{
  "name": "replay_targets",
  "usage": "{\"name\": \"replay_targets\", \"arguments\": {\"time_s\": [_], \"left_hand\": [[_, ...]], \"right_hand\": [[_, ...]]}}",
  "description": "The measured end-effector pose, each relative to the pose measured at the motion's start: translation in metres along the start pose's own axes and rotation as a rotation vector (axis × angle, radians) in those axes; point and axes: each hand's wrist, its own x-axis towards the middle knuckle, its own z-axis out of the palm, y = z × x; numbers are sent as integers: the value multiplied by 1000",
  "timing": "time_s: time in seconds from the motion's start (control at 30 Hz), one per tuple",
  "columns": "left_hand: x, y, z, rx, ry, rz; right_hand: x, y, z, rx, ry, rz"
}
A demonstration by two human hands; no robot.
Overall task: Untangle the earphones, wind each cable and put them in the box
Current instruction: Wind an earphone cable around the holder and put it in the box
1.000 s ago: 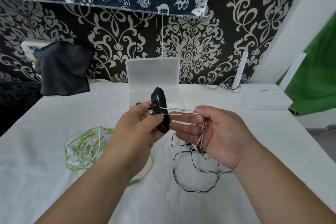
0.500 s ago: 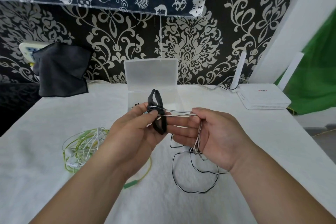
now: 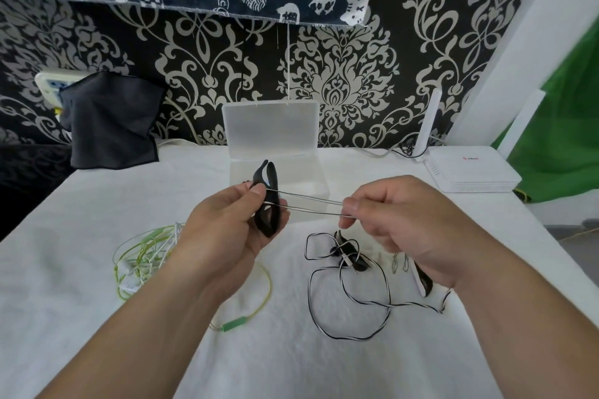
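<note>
My left hand grips the black ear hooks of a black-and-white earphone above the white cloth. My right hand pinches two strands of its cable, stretched taut between the hands. The rest of the black-and-white cable lies in loose loops on the cloth under my right hand, with a black earpiece among them. A green-and-white earphone tangle lies left of my left forearm. The clear plastic box stands open behind my hands, lid upright.
A white router sits at the back right with its aerial up. A dark grey cloth hangs over something at the back left. A white cloth covers the table; a patterned wall stands behind it.
My right hand has slid right along the cable, so the two strands are longer and tighter. The loose loops and an earpiece on the cloth are now uncovered.
</note>
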Motion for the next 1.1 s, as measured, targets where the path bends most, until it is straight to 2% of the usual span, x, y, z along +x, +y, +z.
{"name": "replay_targets", "arguments": {"time_s": [0.13, 0.27, 0.5, 0.73, 0.9, 1.1], "left_hand": [[0, -1, -1, 51, -61, -3], [-3, -5, -1, 173, -97, 5], [-13, -11, 3, 389, -234, 31], [-26, -21, 8, 541, -408, -32], [-30, -18, 10, 494, -470, -27], [-33, -16, 8, 456, -580, -60]], "right_hand": [[-2, -1, -13, -110, 0, -28], [-2, -1, -27, -71, 70, -45], [0, -6, -33, 291, 215, -143], [9, -5, -21, 424, 344, -271], [20, 6, -19, 456, 436, -216], [28, 14, -12, 439, 436, -169]]}}
